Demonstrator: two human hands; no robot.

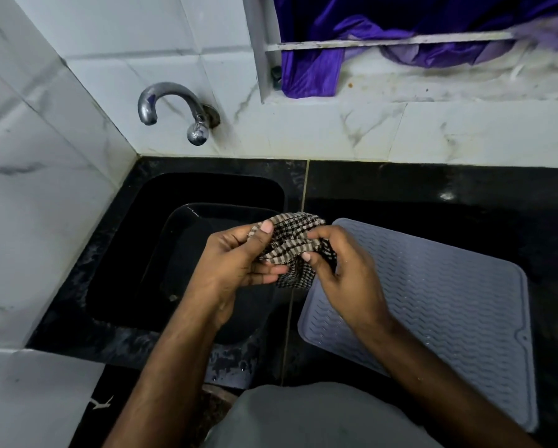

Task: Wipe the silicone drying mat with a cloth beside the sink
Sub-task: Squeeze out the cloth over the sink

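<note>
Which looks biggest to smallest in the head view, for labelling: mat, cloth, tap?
1. Silicone mat, largest.
2. Checked cloth, bunched in both hands, partly hidden.
3. Tap, close to the cloth; farther away, so unsure.

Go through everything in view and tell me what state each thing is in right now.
Checked brown-and-white cloth: bunched, held in both hands.
Left hand: gripping the cloth.
Right hand: gripping the cloth.
Grey ribbed silicone drying mat: flat on the counter, nothing on it.
Chrome wall tap: not running.

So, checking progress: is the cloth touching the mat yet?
No, both hands hold the checked cloth bunched above the mat's edge.
</note>
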